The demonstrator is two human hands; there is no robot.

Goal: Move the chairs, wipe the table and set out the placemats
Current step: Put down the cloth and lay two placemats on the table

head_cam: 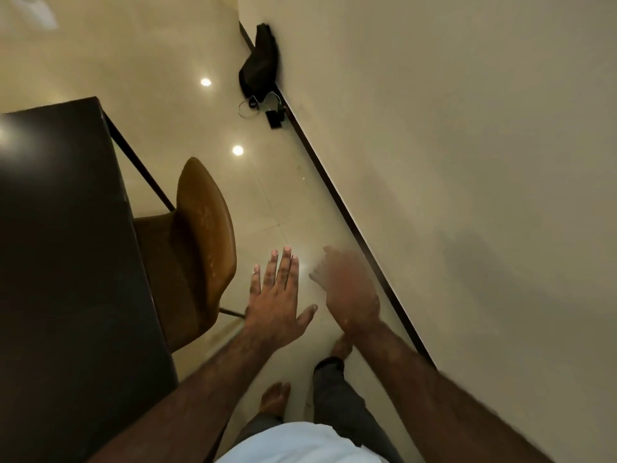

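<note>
Hovering empty hands (277, 305), tan chair (197, 248), no legible writing

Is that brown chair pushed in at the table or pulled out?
Pushed in: the brown chair's seat sits under the dark table's edge.

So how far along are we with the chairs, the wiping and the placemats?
Nothing looks done yet. The brown chair sits tucked against the dark table. The left hand and the blurred right hand are both open and empty, near the chair's back without touching it. No cloth or placemats are in view, so moving the chair, wiping and setting out all remain.
</note>
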